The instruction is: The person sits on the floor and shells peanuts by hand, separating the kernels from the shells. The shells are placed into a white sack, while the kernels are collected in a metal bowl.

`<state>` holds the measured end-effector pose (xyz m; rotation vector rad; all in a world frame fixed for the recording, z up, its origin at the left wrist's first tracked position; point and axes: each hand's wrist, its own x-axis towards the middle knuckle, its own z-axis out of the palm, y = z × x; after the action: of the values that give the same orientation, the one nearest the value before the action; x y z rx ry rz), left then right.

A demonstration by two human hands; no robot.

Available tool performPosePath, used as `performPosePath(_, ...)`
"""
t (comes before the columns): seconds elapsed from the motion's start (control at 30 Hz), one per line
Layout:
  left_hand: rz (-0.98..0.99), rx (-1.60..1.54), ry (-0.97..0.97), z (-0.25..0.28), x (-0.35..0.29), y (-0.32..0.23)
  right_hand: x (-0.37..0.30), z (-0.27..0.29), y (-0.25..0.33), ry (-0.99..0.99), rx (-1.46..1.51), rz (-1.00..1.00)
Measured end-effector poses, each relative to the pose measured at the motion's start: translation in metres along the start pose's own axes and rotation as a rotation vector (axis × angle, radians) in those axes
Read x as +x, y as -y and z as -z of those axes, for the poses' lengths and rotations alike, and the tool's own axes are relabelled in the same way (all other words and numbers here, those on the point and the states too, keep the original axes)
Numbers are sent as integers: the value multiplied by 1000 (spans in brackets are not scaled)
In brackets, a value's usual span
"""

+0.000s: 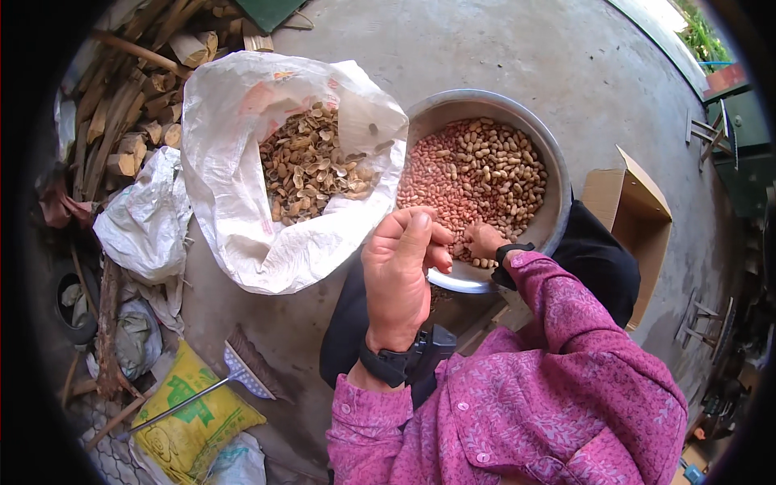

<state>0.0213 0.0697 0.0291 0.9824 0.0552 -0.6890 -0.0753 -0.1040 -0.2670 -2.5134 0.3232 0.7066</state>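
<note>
A wide metal basin holds peanuts, with shelled reddish kernels on its left side and whole peanuts in the shell on its right. My right hand is down at the basin's near side, its curled fingertips among the peanuts; whatever they grip is hidden. Above the basin's near left rim is my left hand, thumb pressed toward the bent fingers. What lies in that closed hand does not show. Left of the basin, a white woven sack gapes wide, with broken peanut shells inside.
Split firewood is piled at the far left. A broom lies across a yellow sack at the lower left. To the right stands an open cardboard box, with small stools beyond it on the concrete floor.
</note>
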Motion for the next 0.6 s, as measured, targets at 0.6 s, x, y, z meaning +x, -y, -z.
performPosePath(0.6, 40, 59, -3, -3, -4, 0, 8, 0, 43, -140, 136, -2)
